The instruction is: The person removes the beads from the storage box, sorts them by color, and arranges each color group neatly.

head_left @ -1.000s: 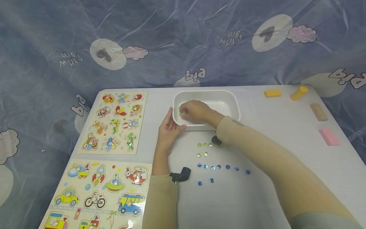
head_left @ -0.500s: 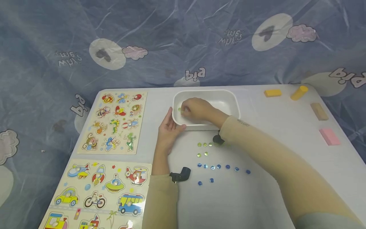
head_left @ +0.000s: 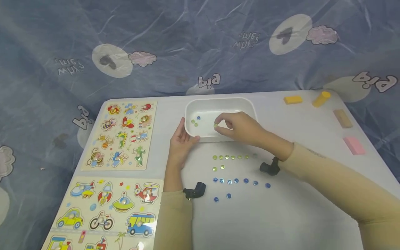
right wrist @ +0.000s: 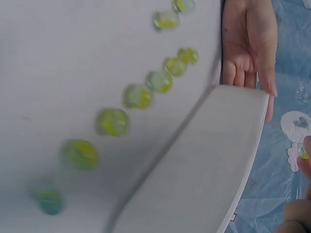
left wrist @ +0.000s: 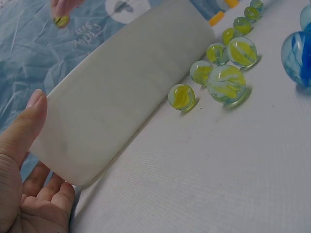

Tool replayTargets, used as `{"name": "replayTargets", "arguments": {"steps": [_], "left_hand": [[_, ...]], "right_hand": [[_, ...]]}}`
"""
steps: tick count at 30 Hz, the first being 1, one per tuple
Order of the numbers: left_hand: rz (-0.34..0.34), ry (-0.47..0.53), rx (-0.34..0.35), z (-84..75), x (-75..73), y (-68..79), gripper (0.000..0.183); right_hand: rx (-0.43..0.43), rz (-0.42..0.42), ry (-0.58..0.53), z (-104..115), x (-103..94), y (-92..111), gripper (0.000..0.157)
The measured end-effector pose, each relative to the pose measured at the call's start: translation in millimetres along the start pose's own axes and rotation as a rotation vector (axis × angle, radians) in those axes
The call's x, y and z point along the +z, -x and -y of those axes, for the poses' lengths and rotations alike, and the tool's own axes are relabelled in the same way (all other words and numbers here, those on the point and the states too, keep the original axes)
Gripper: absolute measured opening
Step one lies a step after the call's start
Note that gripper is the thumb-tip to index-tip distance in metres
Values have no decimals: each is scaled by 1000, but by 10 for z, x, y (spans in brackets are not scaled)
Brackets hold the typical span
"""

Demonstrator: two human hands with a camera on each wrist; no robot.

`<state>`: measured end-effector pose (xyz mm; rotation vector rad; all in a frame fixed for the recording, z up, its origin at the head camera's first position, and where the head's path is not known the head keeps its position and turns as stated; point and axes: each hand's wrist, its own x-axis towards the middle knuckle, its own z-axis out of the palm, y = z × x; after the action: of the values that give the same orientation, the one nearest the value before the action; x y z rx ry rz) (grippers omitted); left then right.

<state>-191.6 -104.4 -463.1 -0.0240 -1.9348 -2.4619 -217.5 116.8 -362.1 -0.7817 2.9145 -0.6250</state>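
Observation:
In the head view, my right hand (head_left: 245,129) pinches a yellow-green glass marble (head_left: 216,125) between thumb and index finger, above the white tray (head_left: 218,139). The pinched marble (right wrist: 304,153) also shows at the right edge of the right wrist view. My left hand (head_left: 181,148) grips the tray's near left corner, thumb along the near wall and fingers at the left side. Inside the tray's left part lie a blue marble (head_left: 198,118) and two yellow-green marbles (head_left: 196,124). In front of it, several yellow-green marbles (head_left: 227,157) and several blue marbles (head_left: 229,181) sit in rough rows.
Two picture peg puzzles lie at the left: an insect board (head_left: 150,146) and a vehicle board (head_left: 117,185). Along the right side are a yellow block (head_left: 293,100), a yellow cylinder (head_left: 321,99), a tan block (head_left: 342,118) and a pink block (head_left: 354,145).
My right hand has moved right from the tray's left end, with a yellow-green marble in its pinch, uncovering the marbles there. The left hand stays at the tray's corner.

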Motion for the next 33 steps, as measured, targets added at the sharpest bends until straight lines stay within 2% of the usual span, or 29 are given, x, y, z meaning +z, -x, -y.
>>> {"name": "replayTargets", "arguments": {"steps": [7,12,16,20,27,33], "left_hand": [[-4,-16,27,-13,-14,2,93],[-10,0,37,-3,-27,-8,94],[-15,4,38,1,-30,-3,94],[-5,17,46,11,-22,1,92],[-9,29,35,20,-7,5,90],[11,48,50,35,1,0,91]], "right_hand": [[79,78,-31,-91,58,526,19],[136,180,-39,-142,226,727,19],[182,259,-77,-161,377,791,21],[184,302,-56,-161,484,819,20],[166,304,-6,-155,558,806,21],[158,293,-9,-155,574,810,21]]}}
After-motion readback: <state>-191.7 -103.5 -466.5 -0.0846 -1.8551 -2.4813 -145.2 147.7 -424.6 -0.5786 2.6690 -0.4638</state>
